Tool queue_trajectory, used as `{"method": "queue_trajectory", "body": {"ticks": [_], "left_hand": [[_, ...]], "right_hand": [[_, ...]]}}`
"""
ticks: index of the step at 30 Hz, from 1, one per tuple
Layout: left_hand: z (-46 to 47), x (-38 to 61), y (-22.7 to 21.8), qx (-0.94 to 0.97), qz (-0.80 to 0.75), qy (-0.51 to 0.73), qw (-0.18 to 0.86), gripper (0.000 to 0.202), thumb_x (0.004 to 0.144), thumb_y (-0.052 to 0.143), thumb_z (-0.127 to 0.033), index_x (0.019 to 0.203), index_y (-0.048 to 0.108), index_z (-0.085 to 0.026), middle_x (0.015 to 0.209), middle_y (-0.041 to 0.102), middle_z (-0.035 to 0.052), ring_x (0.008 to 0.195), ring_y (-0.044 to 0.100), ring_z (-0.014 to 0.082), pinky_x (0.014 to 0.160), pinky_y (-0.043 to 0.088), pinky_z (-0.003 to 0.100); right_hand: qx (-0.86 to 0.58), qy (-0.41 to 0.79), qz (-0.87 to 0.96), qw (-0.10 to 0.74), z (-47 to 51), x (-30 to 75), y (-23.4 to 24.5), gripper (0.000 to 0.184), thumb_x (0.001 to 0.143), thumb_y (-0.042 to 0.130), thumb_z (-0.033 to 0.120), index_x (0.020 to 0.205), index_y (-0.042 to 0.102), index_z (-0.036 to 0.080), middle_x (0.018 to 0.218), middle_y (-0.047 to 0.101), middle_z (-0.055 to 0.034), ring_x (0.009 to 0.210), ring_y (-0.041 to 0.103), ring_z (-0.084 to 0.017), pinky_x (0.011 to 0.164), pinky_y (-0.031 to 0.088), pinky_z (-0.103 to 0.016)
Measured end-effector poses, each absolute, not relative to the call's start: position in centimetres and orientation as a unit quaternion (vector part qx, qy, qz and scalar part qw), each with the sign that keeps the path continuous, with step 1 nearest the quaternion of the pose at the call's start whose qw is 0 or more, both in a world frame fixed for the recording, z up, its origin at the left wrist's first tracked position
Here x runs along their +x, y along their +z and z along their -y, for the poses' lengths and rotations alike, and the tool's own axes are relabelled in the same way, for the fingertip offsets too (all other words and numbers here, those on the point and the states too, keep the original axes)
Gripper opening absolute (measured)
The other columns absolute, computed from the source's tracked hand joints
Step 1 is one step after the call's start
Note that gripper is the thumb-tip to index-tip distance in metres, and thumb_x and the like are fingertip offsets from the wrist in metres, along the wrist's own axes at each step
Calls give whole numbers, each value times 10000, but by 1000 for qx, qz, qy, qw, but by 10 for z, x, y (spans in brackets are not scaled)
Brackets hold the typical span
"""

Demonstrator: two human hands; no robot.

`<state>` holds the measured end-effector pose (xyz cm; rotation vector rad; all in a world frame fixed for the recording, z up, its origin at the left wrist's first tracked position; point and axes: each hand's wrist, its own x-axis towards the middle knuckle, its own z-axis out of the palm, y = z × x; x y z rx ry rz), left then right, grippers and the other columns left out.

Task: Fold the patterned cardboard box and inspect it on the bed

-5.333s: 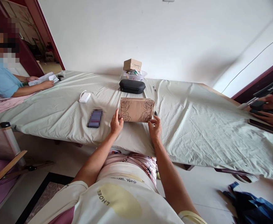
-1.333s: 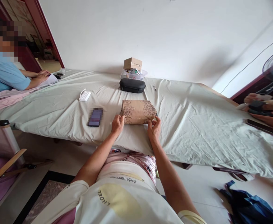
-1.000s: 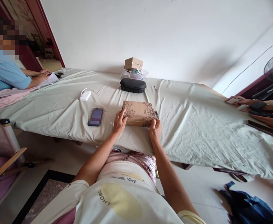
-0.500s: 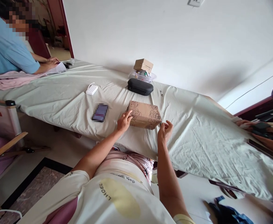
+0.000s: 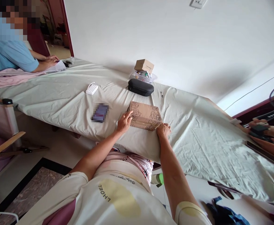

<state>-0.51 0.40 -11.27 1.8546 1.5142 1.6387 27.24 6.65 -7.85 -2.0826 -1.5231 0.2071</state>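
A brown cardboard box [image 5: 145,114] printed with dark rose outlines lies on the cloth-covered table in front of me. My left hand [image 5: 124,122] grips its left end, fingers over the top edge. At the near right corner, my right hand [image 5: 163,129] is closed with the fingers curled inward and touches the box. Whatever those fingers hold is hidden by the hand itself. Left of the box lies a phone [image 5: 100,112], its screen blurred. Behind the box sits a black zip case [image 5: 140,87].
A small carton [image 5: 144,66] rests on a clear plastic tub [image 5: 154,76] by the wall. A white corded block [image 5: 91,88] and a small dark stick [image 5: 162,94] lie on the cloth [image 5: 193,150]. A person in blue [image 5: 12,50] leans at left; another person's hands [image 5: 265,131] hold a dark device at right.
My right hand has turned and come down against the box's near right corner, its fingers now curled further in. My left hand and the box stay where they were.
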Motion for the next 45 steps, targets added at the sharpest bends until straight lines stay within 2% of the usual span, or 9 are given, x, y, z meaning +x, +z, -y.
{"method": "queue_trajectory", "body": {"ticks": [5,9,13,16,22,25,30,37,45], "left_hand": [[-5,-6,-113,635,-514,563,120,432,1065,519,-263,1488,598,-302,1457,665,83,1328,653,236,1167,536,399],[-6,-5,-113,641,-516,556,121,472,1036,542,-234,1506,570,-276,1471,652,106,1338,642,255,1171,535,426],[-6,-5,-114,641,-520,550,130,560,974,583,-171,1523,541,-275,1482,632,111,1357,620,265,1177,530,432],[-8,-6,-116,645,-512,548,144,683,898,604,-95,1550,499,-266,1508,596,122,1400,580,269,1209,502,443],[-11,-10,-117,669,-485,539,164,874,779,571,0,1595,404,-263,1593,516,119,1502,485,279,1311,392,489],[-11,-13,-116,677,-472,541,162,865,794,544,11,1603,390,-254,1605,513,113,1532,456,258,1348,334,467],[-9,-17,-114,682,-463,538,176,795,903,572,-60,1633,353,-287,1623,505,97,1546,443,251,1343,336,458],[-11,-19,-118,675,-460,548,179,791,938,708,-232,1635,342,-300,1647,470,127,1544,445,288,1307,376,467],[-14,-17,-119,668,-479,542,172,847,865,625,-48,1627,342,-286,1656,466,110,1567,414,277,1343,329,481]], "right_hand": [[-752,63,559,343,-62,279,-87,346,850,582,251,1113,777,142,1043,689,-144,1110,587,-299,1089,435,-497],[-736,76,473,479,-55,287,-84,374,790,580,208,1133,701,123,989,682,-118,966,620,-257,1000,477,-443],[-655,69,408,632,-42,281,-77,283,877,507,308,1099,604,162,982,657,-104,872,609,-221,904,507,-409],[-561,53,468,681,-23,260,-75,286,953,435,382,1134,545,190,983,639,-101,837,599,-209,839,528,-389],[-459,33,620,636,29,201,-94,312,1007,523,477,1153,593,210,984,700,-89,922,665,-214,921,556,-391],[-403,56,716,567,45,179,-103,273,1005,562,497,1053,673,252,930,735,-69,904,699,-225,902,581,-404],[-273,79,856,432,45,166,-104,300,1075,472,374,1248,698,279,1011,766,-81,934,692,-240,876,579,-410],[-270,87,872,399,37,161,-104,306,1103,431,356,1254,682,268,1095,784,-82,1003,694,-236,905,541,-388],[-400,59,766,499,40,169,-105,284,1076,478,414,1132,702,250,981,772,-73,928,698,-238,912,544,-407]]}}
